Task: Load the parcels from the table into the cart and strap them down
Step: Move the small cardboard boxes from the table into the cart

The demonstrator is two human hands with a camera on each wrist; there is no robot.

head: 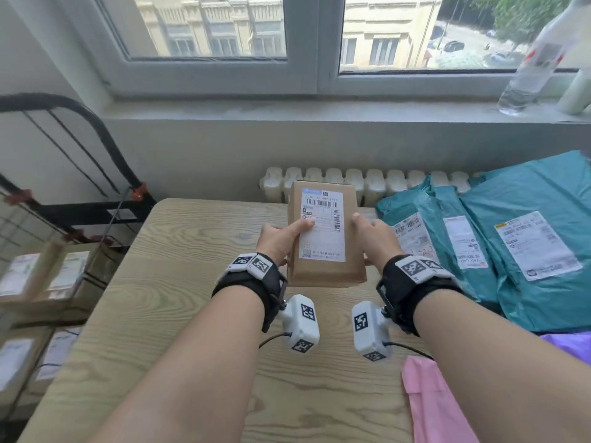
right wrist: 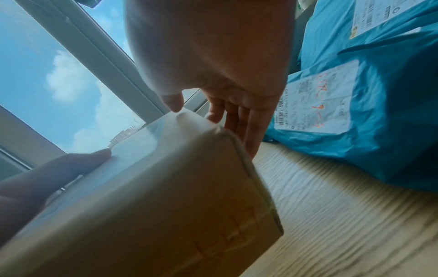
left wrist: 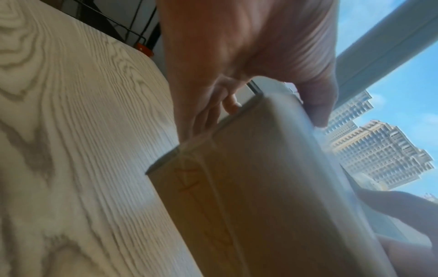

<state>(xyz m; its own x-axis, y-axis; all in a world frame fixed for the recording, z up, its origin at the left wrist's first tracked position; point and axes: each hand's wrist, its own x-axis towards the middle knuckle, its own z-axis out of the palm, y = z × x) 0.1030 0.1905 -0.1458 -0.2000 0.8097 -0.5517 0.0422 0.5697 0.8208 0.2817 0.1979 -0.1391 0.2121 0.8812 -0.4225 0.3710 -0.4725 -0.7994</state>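
A brown cardboard parcel (head: 324,233) with a white shipping label is held a little above the wooden table (head: 179,282), between both hands. My left hand (head: 281,239) grips its left side, thumb flat on the label and fingers underneath. My right hand (head: 372,238) grips the right side, thumb on the top edge. The left wrist view shows the parcel (left wrist: 255,196) with my left hand (left wrist: 237,65) around its edge. In the right wrist view my right hand (right wrist: 213,61) clasps the parcel (right wrist: 154,196). The wire cart (head: 57,219) stands left of the table.
Several teal mailer bags (head: 511,238) lie on the table's right side, with a pink one (head: 438,401) at the front right. Cardboard boxes (head: 41,273) sit in the cart. A radiator (head: 335,180) and a windowsill with a plastic bottle (head: 537,59) lie beyond.
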